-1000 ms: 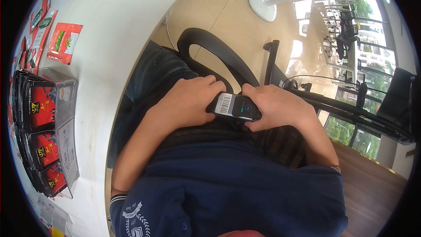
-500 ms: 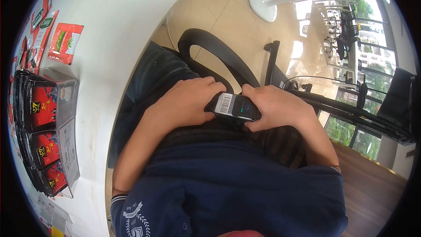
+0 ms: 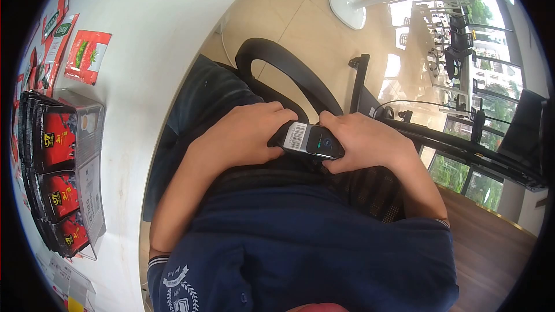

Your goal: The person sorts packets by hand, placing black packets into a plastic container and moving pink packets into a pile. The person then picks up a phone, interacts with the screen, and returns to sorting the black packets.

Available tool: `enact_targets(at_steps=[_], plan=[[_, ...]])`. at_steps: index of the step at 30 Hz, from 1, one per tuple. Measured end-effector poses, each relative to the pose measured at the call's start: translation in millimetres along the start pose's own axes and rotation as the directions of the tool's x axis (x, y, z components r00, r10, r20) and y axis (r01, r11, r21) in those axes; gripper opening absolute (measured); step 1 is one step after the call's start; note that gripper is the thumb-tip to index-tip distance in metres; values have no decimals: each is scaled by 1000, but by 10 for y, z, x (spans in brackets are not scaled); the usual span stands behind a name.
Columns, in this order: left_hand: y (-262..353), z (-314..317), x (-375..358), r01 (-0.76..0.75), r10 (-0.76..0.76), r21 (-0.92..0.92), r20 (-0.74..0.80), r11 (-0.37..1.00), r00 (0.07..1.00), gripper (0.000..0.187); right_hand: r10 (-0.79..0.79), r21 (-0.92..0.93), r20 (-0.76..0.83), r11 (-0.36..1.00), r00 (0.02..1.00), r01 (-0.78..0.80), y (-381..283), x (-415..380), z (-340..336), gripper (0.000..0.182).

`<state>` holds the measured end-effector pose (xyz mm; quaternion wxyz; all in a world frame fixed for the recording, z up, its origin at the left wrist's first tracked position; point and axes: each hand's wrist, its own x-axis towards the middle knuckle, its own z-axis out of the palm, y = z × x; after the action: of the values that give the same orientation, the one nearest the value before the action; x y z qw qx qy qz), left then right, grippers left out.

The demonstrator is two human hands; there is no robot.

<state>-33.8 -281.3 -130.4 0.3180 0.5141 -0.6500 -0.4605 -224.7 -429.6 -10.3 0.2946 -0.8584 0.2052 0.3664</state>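
Observation:
A small black handheld device (image 3: 312, 141) is held level between my two hands, in front of my waist. It carries a white barcode label on its left half and a dark screen with a blue circular icon on its right half. My left hand (image 3: 248, 133) grips the left end, with thumb and fingers closed around it. At the other end, my right hand (image 3: 367, 140) pinches the device between thumb and fingers. The undersides of the device and most fingertips are hidden.
On the left, a white table (image 3: 139, 63) bears a clear plastic box (image 3: 92, 167) of black-and-red coffee sachets (image 3: 60, 138) and a red strawberry sachet (image 3: 87, 56). A black chair armrest (image 3: 283, 60) curves beyond my hands. A white fan base (image 3: 347, 7) stands on the tiled floor.

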Motion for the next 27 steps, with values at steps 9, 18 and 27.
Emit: enact_targets(at_steps=[9, 18, 27], plan=[[28, -127, -69, -52, 64, 240, -46, 969, 997, 39, -29, -43, 15, 999, 999, 29, 242, 14, 89, 64], [12, -181, -231, 64, -8, 403, -139, 913, 990, 24, 20, -81, -39, 996, 999, -23, 119, 123, 83, 75], [-115, -2, -153, -15, 120, 437, -212, 899, 970, 20, 228, -78, -77, 969, 971, -234, -177, 127, 210, 89]])
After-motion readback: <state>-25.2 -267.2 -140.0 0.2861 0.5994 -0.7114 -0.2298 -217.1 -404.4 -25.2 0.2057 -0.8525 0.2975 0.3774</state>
